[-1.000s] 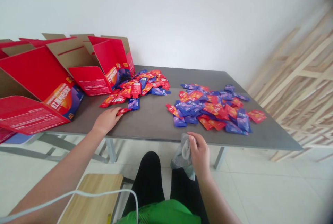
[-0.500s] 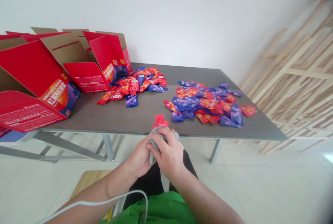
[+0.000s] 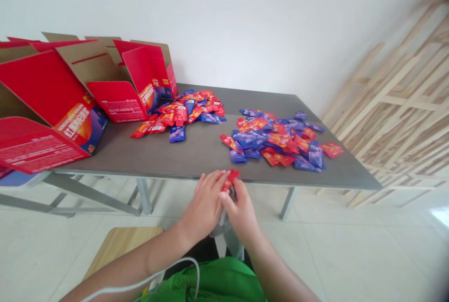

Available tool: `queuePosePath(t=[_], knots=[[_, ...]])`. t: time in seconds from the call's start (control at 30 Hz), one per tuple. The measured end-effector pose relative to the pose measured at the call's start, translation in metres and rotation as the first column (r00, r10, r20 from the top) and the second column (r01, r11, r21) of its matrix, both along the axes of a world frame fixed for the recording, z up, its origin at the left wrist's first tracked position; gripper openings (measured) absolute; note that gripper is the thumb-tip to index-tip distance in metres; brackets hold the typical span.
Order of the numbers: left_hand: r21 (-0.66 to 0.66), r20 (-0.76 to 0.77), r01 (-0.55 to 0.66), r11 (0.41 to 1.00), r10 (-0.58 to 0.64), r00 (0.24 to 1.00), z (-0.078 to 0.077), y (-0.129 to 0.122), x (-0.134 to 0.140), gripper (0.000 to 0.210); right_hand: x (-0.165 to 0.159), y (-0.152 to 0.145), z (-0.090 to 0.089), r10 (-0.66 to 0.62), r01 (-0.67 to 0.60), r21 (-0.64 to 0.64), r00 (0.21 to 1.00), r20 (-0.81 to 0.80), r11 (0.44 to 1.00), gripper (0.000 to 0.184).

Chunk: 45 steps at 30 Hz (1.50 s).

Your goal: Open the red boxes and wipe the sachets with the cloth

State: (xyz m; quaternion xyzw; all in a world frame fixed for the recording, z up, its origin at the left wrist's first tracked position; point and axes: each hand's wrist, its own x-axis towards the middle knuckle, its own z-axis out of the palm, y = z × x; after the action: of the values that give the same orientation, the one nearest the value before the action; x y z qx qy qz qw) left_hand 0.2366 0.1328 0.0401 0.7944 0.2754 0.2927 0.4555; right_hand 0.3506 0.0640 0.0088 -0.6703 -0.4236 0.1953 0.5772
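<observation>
- Nearest the viewer, the left hand [image 3: 203, 203] and the right hand [image 3: 242, 210] are meeting just below the near edge of the grey table [image 3: 196, 152].
- Both hands are closing their fingers on a red sachet [image 3: 229, 179] – it is sticking up between the fingertips – with a grey cloth [image 3: 224, 224] bunching under the right palm.
- Farther off, two heaps of red and blue packets are lying on the table: a right pile [image 3: 280, 140] and a left pile [image 3: 182, 112].
- At far left, open red cartons [image 3: 87, 91] are standing.
</observation>
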Motion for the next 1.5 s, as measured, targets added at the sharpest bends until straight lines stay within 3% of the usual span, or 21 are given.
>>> queuePosePath(t=[0.07, 0.17, 0.27, 0.33, 0.43, 0.47, 0.53, 0.6, 0.63, 0.67, 0.73, 0.8, 0.83, 0.87, 1.0, 1.1, 1.2, 1.3, 1.4, 1.43, 1.5], knots=[[0.197, -0.091, 0.086, 0.977, -0.069, 0.993, 0.001, -0.003, -0.003, 0.049, -0.002, -0.002, 0.000, -0.024, 0.022, -0.059, 0.999, -0.024, 0.998, 0.032], [0.205, -0.091, 0.101, 0.974, -0.084, 0.992, 0.003, 0.002, -0.014, 0.055, 0.011, -0.005, 0.003, -0.028, 0.017, -0.067, 0.984, -0.176, 0.998, 0.038], [0.059, -0.077, 0.035, 0.998, -0.031, 0.997, 0.003, 0.018, -0.027, 0.046, 0.025, -0.006, 0.008, 0.031, -0.035, -0.002, 0.918, -0.395, 0.999, 0.040], [-0.112, -0.101, 0.137, 0.984, -0.148, 0.984, 0.001, 0.026, -0.034, 0.035, 0.029, -0.005, 0.010, 0.059, -0.068, -0.003, 0.893, -0.447, 0.998, 0.040], [-0.331, -0.034, 0.252, 0.909, -0.278, 0.960, -0.002, 0.029, -0.041, 0.032, 0.032, -0.002, 0.008, 0.069, -0.097, -0.047, 0.905, -0.421, 0.994, 0.042], [-0.368, -0.004, 0.233, 0.900, -0.252, 0.968, -0.004, 0.027, -0.042, 0.032, 0.035, -0.002, 0.007, 0.030, -0.053, -0.050, 0.923, -0.384, 0.997, 0.042], [-0.419, 0.027, 0.159, 0.894, -0.162, 0.986, -0.006, 0.022, -0.044, 0.033, 0.040, -0.005, 0.007, -0.169, 0.173, -0.005, 0.954, -0.249, 0.985, 0.042], [-0.456, 0.036, 0.098, 0.885, -0.092, 0.995, -0.008, 0.018, -0.042, 0.034, 0.041, -0.011, 0.011, -0.430, 0.438, 0.124, 0.899, -0.086, 0.890, 0.040], [-0.467, 0.040, 0.088, 0.880, -0.078, 0.996, -0.007, 0.016, -0.040, 0.034, 0.038, -0.015, 0.015, -0.504, 0.495, 0.206, 0.864, -0.012, 0.844, 0.038], [-0.468, 0.050, 0.089, 0.879, -0.074, 0.996, -0.007, 0.014, -0.036, 0.033, 0.033, -0.018, 0.019, -0.502, 0.465, 0.279, 0.861, 0.075, 0.840, 0.036], [-0.445, 0.079, 0.104, 0.889, -0.077, 0.994, -0.004, 0.011, -0.028, 0.030, 0.017, -0.020, 0.026, -0.290, 0.179, 0.346, 0.909, 0.300, 0.921, 0.031], [-0.395, 0.096, 0.122, 0.910, -0.091, 0.991, -0.001, 0.007, -0.019, 0.028, 0.005, -0.016, 0.028, -0.006, -0.139, 0.263, 0.875, 0.484, 0.955, 0.026], [-0.366, 0.087, 0.141, 0.920, -0.117, 0.989, 0.000, 0.005, -0.016, 0.028, 0.002, -0.012, 0.027, 0.064, -0.199, 0.206, 0.851, 0.522, 0.958, 0.024], [-0.339, 0.067, 0.168, 0.926, -0.155, 0.986, 0.000, 0.003, -0.013, 0.028, 0.004, -0.008, 0.023, 0.071, -0.180, 0.159, 0.847, 0.527, 0.971, 0.024], [-0.343, -0.027, 0.251, 0.905, -0.277, 0.961, -0.011, -0.001, -0.015, 0.029, 0.043, 0.004, -0.004, -0.139, 0.165, -0.023, 0.892, 0.429, 0.986, 0.030], [-0.481, 0.029, 0.174, 0.859, -0.182, 0.983, -0.027, 0.007, -0.018, 0.034, 0.080, -0.002, -0.025, -0.283, 0.326, -0.089, 0.905, 0.317, 0.941, 0.037], [-0.582, 0.121, 0.093, 0.808, -0.027, 0.992, -0.035, 0.026, -0.008, 0.042, 0.101, -0.015, -0.037, -0.394, 0.406, -0.041, 0.903, 0.174, 0.913, 0.041], [-0.462, 0.165, 0.105, 0.881, -0.031, 0.986, -0.026, 0.052, 0.028, 0.041, 0.103, -0.022, -0.037, -0.427, 0.428, -0.006, 0.902, 0.056, 0.904, 0.042], [-0.058, 0.065, 0.132, 0.990, -0.128, 0.990, -0.004, 0.080, 0.087, 0.041, 0.100, -0.020, -0.030, -0.410, 0.410, 0.008, 0.912, 0.006, 0.912, 0.040], [0.128, -0.036, 0.137, 0.982, -0.134, 0.990, 0.004, 0.089, 0.109, 0.042, 0.100, -0.018, -0.028, -0.403, 0.403, 0.013, 0.915, -0.002, 0.915, 0.039], [0.235, -0.089, 0.136, 0.962, -0.118, 0.989, 0.015, 0.106, 0.149, 0.036, 0.099, -0.016, -0.025, -0.390, 0.390, 0.018, 0.921, -0.009, 0.921, 0.037]])
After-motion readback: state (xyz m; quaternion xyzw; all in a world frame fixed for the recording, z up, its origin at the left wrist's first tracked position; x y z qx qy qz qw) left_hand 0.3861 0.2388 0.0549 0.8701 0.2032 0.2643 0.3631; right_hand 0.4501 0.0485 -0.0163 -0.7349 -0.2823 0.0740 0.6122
